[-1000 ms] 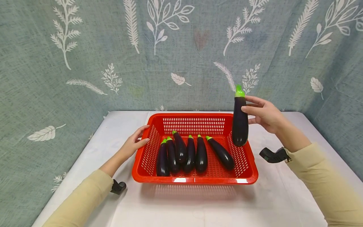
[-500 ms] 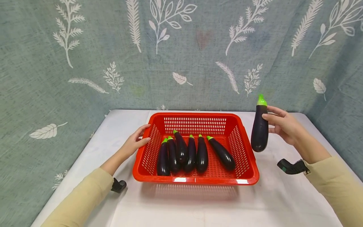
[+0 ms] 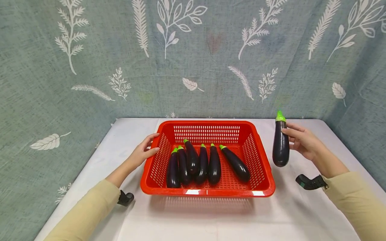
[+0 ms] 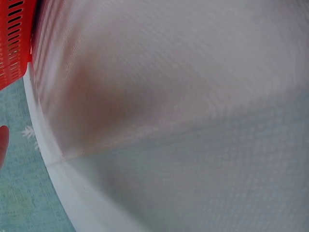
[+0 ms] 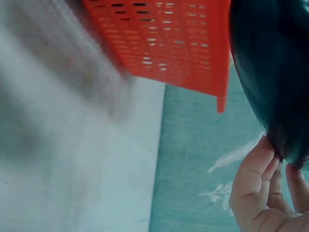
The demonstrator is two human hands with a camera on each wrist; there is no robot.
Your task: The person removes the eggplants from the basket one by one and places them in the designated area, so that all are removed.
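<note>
My right hand (image 3: 304, 142) pinches a dark purple eggplant (image 3: 280, 144) near its bright green stem end. It hangs upright beyond the basket's right rim, stem up, above the white table. In the right wrist view the eggplant (image 5: 275, 72) fills the upper right, with the fingers on its end. My left hand (image 3: 143, 152) rests on the left rim of the red plastic basket (image 3: 208, 191), thumb and fingers at the edge. Inside lie several eggplants (image 3: 214, 165), green stems pointing away. One of them (image 3: 236, 164) lies slanted, apart from the others on the right.
The basket stands on a table with a white cloth (image 3: 208, 221). Behind it and at both sides hangs a grey-green curtain (image 3: 193, 60) with white leaf prints. Dark camera mounts (image 3: 310, 182) stick out from the wrists.
My right hand has carried the eggplant rightward from over the basket's right rim to outside it, then lowered it a little. The left hand stays on the rim.
</note>
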